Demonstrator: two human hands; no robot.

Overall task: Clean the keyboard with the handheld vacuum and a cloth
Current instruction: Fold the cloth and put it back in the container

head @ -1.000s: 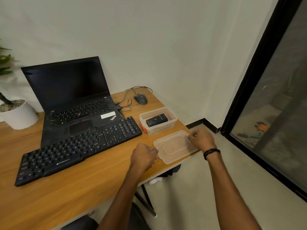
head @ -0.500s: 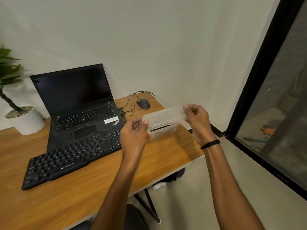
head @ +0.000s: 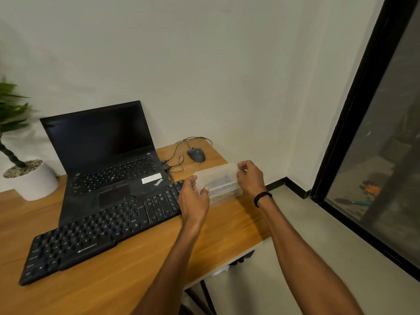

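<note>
Two hands meet at a clear lid (head: 216, 175) near the right end of the desk (head: 136, 280). We see the left hand (head: 193, 197) curled round the lid's left end, thumb on its near edge. The right hand (head: 250, 178) pinches the far right corner between bent fingers and thumb. A black band (head: 262, 197) circles the right wrist.

The lid lies level over a clear box (head: 227, 193) that stands on the desk. The plastic is blurred, so we cannot tell whether the lid sits on the rim or hangs just above it. Something dark shows through the plastic, and we cannot tell what it is.

The keyboard (head: 102, 233) is black and lies aslant across the desk, just in front of the laptop (head: 102, 155). Its right end runs under the left hand, just beside the box. The laptop is open with a dark screen.

Behind the box, near the wall, we see a mouse (head: 196, 155), its cable looping toward the laptop's right side. A white pot (head: 31, 180) with a green plant stands at the left. At the right, a black-framed window (head: 354, 110) reaches down to the floor.
</note>
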